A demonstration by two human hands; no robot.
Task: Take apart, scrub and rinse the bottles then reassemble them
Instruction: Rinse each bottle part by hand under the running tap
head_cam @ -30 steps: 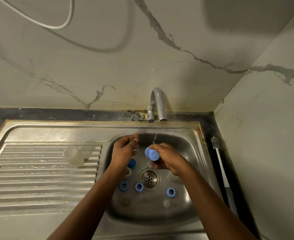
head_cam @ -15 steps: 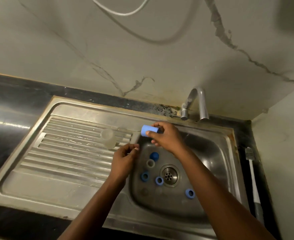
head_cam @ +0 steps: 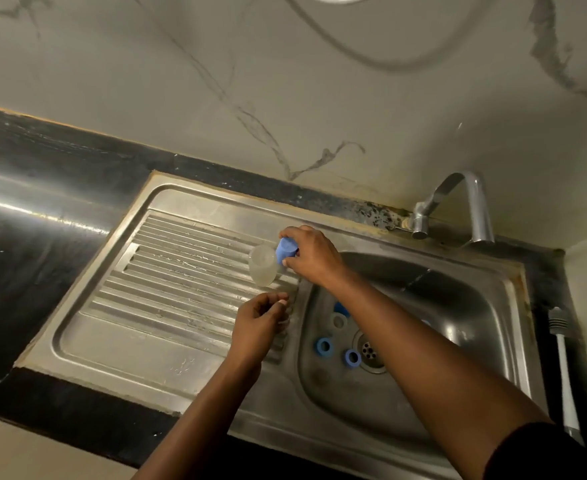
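Cap (head_cam: 286,250) in R hand (head_cam: 314,258), maybe touching bottle (head_cam: 262,265)

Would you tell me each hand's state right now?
Left hand: fingers curled, contents cannot be told.
Right hand: holding the blue cap.

Tally time at the one sink (head_cam: 129,341)!
Two hands, left hand (head_cam: 259,327) and right hand (head_cam: 314,258); one blue cap (head_cam: 286,250), one clear bottle (head_cam: 262,266), two blue rings (head_cam: 324,346) (head_cam: 352,358), one pale ring (head_cam: 338,320), one tap (head_cam: 472,199), one brush (head_cam: 563,362).
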